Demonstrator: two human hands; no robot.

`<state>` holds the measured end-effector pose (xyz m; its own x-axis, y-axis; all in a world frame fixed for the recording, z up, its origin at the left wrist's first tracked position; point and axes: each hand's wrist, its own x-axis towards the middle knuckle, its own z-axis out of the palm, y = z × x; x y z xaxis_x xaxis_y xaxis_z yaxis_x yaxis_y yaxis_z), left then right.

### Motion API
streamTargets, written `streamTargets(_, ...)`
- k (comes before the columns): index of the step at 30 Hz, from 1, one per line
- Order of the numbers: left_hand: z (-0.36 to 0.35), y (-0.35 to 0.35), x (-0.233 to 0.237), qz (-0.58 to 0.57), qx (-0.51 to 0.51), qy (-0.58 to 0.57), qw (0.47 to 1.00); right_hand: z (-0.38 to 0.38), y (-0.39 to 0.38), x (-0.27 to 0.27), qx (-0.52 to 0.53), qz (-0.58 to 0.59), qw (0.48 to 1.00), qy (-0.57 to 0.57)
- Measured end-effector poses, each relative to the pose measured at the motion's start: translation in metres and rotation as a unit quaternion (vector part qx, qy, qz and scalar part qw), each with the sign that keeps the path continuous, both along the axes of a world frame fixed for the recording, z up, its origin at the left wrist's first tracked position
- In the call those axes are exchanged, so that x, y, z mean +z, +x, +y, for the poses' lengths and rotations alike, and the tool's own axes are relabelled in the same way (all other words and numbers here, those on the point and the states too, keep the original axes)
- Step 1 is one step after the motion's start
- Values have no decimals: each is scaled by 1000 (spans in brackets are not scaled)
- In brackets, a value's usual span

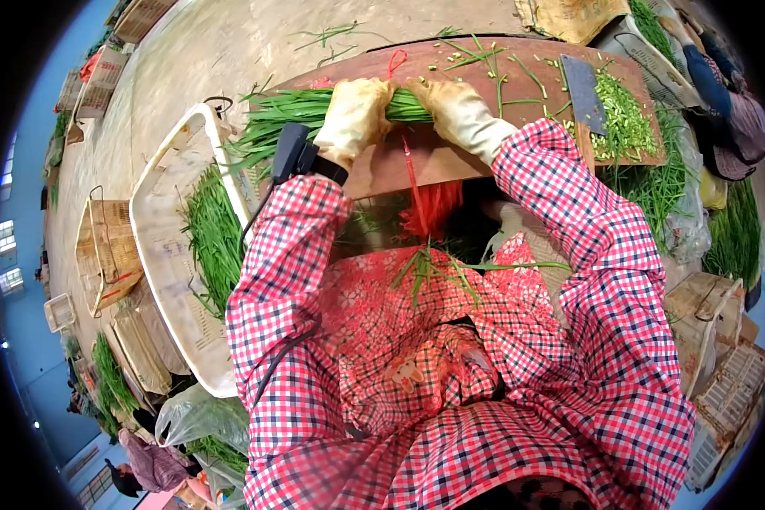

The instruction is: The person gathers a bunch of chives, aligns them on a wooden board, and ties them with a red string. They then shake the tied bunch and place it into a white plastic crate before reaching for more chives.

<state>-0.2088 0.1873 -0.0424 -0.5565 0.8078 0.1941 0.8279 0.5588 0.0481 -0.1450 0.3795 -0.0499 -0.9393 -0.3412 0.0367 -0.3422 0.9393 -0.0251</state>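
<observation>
A bundle of long green chives [285,119] lies across the near edge of the wooden board, its leaves spreading to the left. My left hand [357,115], in a pale work glove, is closed round the bundle's middle. My right hand [459,112], gloved too, grips its right end, with the fingertips partly hidden. Between the hands a red tie [412,174] hangs over the board's edge toward a clump of red strings [433,211]. A red loop [396,61] pokes up behind the bundle.
A cleaver [583,93] lies on the board [518,64] beside chopped stem ends [622,119]. To the left stands a white plastic basket [157,255] holding chives. More chives and crates [731,382] are at right. A co-worker [722,110] is at upper right, another person [153,463] lower left.
</observation>
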Motion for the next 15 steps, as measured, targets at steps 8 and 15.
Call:
streamTargets(8,-12,13,-13,-75,71,-58,993,-4,-8,-45,78,196,951,228)
streamTargets(15,-8,27,35,-120,55,-134,982,-8,-2,-41,88,214,947,223)
